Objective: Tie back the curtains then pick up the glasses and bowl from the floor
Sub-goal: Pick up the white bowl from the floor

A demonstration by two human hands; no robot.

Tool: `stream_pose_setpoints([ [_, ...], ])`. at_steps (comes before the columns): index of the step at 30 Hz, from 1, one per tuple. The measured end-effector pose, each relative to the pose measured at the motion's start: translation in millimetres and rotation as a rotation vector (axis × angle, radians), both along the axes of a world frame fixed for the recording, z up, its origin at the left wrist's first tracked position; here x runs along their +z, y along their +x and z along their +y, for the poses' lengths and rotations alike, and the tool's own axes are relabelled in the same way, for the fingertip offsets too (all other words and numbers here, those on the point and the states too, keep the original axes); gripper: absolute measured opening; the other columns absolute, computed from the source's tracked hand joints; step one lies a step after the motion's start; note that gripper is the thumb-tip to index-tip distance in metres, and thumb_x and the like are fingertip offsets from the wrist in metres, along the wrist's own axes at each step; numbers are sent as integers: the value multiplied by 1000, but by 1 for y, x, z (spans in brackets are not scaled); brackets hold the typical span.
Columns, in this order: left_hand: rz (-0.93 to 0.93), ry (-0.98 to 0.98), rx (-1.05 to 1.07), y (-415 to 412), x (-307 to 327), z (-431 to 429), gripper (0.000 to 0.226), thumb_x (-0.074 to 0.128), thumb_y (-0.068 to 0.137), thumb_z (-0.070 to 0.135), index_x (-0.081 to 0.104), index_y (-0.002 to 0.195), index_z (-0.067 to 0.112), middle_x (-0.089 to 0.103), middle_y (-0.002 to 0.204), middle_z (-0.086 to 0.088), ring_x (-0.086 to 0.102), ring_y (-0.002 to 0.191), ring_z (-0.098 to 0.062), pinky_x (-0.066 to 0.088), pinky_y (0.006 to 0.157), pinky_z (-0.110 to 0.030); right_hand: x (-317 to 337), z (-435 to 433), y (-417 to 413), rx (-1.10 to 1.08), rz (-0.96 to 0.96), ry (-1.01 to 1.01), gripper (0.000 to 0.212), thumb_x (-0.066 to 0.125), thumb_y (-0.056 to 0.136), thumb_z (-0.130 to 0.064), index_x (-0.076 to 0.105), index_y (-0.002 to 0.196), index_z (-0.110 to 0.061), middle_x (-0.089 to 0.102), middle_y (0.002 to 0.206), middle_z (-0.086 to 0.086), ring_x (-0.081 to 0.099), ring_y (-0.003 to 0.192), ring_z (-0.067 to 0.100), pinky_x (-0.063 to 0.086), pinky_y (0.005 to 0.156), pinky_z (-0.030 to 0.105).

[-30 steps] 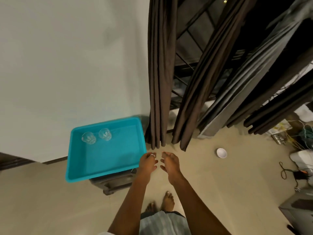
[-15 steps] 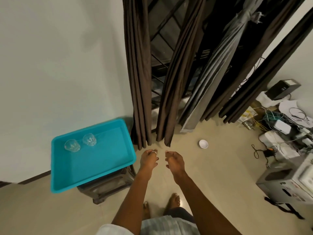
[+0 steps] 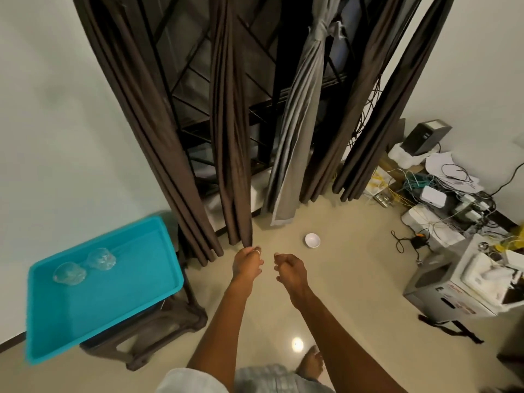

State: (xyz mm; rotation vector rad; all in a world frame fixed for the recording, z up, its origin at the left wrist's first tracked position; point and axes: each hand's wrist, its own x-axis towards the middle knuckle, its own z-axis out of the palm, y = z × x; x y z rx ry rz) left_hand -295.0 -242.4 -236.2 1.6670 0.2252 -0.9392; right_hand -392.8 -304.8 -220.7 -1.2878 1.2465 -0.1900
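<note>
Dark brown curtains [image 3: 229, 143] hang in bunches before a barred window, and a grey curtain [image 3: 300, 114] is knotted near its top. Two clear glasses [image 3: 69, 274] [image 3: 101, 259] sit in a teal tray [image 3: 113, 304] on a dark stool at the left. A small white bowl [image 3: 312, 240] lies on the beige floor ahead to the right. My left hand [image 3: 247, 265] and my right hand [image 3: 289, 269] are held out side by side below the curtain ends, fingers loosely curled, holding nothing. The left hand's fingertips are just under the hem of the middle brown curtain.
A dark stool [image 3: 147, 333] carries the tray. Tangled cables, white boxes and a black speaker [image 3: 425, 134] crowd the right wall. A grey and white appliance [image 3: 465, 282] stands at the right edge. My bare foot [image 3: 311, 363] is on the floor below.
The view has swung right and up, showing more of the curtains and the clutter on the right. Both hands stay held out together and empty; the bowl has not moved.
</note>
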Motion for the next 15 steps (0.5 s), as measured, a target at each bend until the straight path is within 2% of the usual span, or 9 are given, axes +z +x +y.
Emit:
stream_pose_setpoints([
  [4, 7, 7, 55, -43, -2, -43, 25, 55, 98, 18, 61, 122, 15, 66, 110, -2, 68, 96, -20, 54, 76, -31, 1, -55, -32, -15, -33, 14, 18, 57, 99, -29, 70, 96, -17, 71, 95, 0, 69, 99, 27, 58, 94, 46],
  [7, 9, 26, 79, -69, -6, -70, 26, 55, 97, 17, 62, 122, 13, 66, 105, 0, 68, 95, -21, 54, 78, -34, -3, -86, -53, -3, -38, 25, 19, 58, 98, -27, 71, 98, -14, 72, 94, 2, 69, 94, 26, 57, 93, 47],
  [11, -22, 57, 82, -90, -2, -98, 28, 55, 97, 20, 62, 123, 13, 67, 107, 0, 69, 95, -20, 55, 73, -30, -10, -112, -72, 42, -42, 39, 14, 58, 98, -25, 70, 94, -19, 72, 96, 4, 69, 97, 26, 58, 90, 45],
  [15, -46, 108, 103, -96, 1, -115, 30, 58, 96, 25, 62, 124, 14, 67, 100, 0, 70, 94, -20, 57, 75, -31, -16, -127, -75, 74, -62, 72, 13, 59, 99, -26, 69, 92, -22, 73, 99, 5, 70, 98, 24, 58, 90, 46],
])
